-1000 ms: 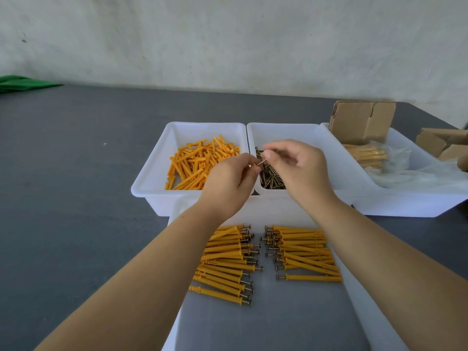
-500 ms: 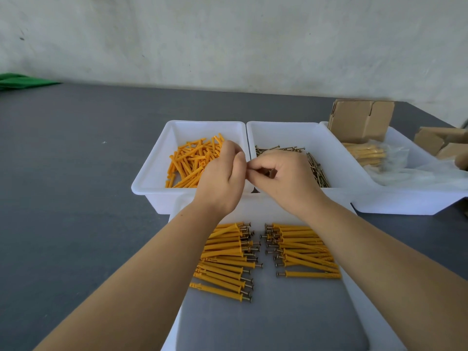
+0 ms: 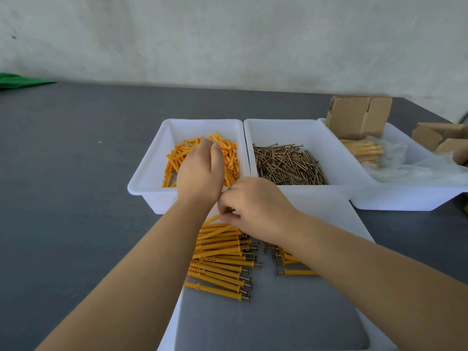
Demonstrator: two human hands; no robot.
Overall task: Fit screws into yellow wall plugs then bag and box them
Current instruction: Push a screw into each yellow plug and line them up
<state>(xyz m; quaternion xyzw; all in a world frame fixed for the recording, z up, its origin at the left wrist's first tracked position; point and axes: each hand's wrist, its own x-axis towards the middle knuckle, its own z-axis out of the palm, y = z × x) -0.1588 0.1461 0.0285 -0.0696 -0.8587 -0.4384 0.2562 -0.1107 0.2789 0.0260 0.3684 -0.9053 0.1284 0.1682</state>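
Pinched between the fingers of the right hand (image 3: 255, 206) is a yellow plug (image 3: 212, 219), its free end pointing left and down over the left pile (image 3: 220, 257) of fitted plugs; whether a screw sits in it cannot be told, since the fingers hide that end. This hand is held low over the near tray (image 3: 354, 231), just above the top of the pile. The left hand (image 3: 200, 171) is reached into the plug bin (image 3: 149, 173), fingers curled downward among the loose plugs (image 3: 228, 158); whether one is gripped cannot be told, as the fingertips are hidden behind the back of the hand. The two hands are seen almost touching at the left wrist.

Two piles of fitted plugs are laid in the near tray: the left pile with screw heads turned right, and the right pile (image 3: 291, 259) with heads turned left, largely covered by the right forearm. A single fitted plug (image 3: 296, 272) is set at the near edge of the right pile.

Beside the plug bin, touching it on the right, a screw bin (image 3: 336, 153) is placed, filled with loose screws (image 3: 288, 164). Further right, a third bin (image 3: 410, 198) is seen with bagged plugs (image 3: 364, 150), clear bags (image 3: 417, 168) and an open carton (image 3: 359, 116) inside it. More cartons (image 3: 440, 136) are seen at the right edge. Everything is set on a grey table (image 3: 76, 186), with a green cloth (image 3: 17, 81) at its far left.
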